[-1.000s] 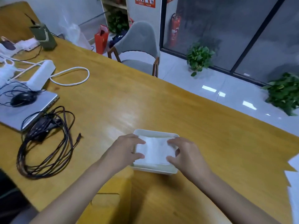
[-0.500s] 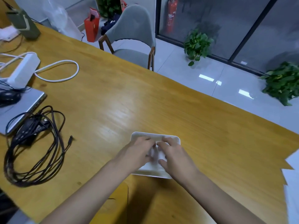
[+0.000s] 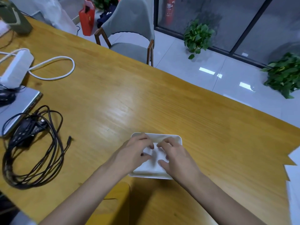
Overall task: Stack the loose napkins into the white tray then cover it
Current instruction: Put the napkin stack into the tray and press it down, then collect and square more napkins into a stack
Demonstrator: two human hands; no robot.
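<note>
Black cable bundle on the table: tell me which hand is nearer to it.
Left. The left hand rests on the napkins in the white tray, on the side toward the cable bundle; the right hand lies beyond it, farther right.

1 view was recorded, from a wide-angle camera worn on the person's head. It faced forward and down across the wooden surface (image 3: 146, 98), whose far edge ran diagonally from upper left to lower right. The left hand (image 3: 133, 153) and right hand (image 3: 177, 158) appeared low at centre, close to the lens, over the white tray (image 3: 162, 136), with both forearms entering from the bottom edge. The upper frame covered a grey chair (image 3: 129, 21), tiled floor (image 3: 194, 70) and glass wall (image 3: 276, 21), all farther off.
</note>
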